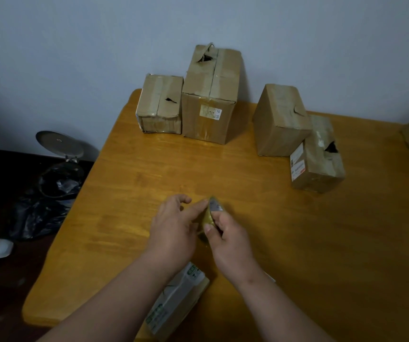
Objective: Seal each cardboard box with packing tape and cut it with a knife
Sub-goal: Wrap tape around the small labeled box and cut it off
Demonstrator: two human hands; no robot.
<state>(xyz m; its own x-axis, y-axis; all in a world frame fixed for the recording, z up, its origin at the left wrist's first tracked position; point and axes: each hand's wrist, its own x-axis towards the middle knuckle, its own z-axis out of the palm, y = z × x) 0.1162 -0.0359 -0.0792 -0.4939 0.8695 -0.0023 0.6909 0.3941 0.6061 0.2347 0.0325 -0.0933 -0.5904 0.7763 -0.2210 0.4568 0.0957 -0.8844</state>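
Orange-brown wooden desk (297,243). Centre front: yellowish roll of packing tape (208,218), gripped on edge by right hand (230,240), fingers curled round it; left hand (173,228) pinches at its rim. Rear: four worn brown cardboard boxes (torn tops), tallest (210,95) centre, smaller ones (160,104) left, (281,119) and (318,154) right. Green-printed white carton (176,299) beneath the forearms.

We are looking at an orange-brown wooden surface (260,243). Four taped cardboard boxes are sitting on its far part: a small box (160,104) just beside a tall box (210,99), then a tilted box (280,119) leaning against a labelled box (318,159). A flat printed carton (176,302) is lying at the near edge.
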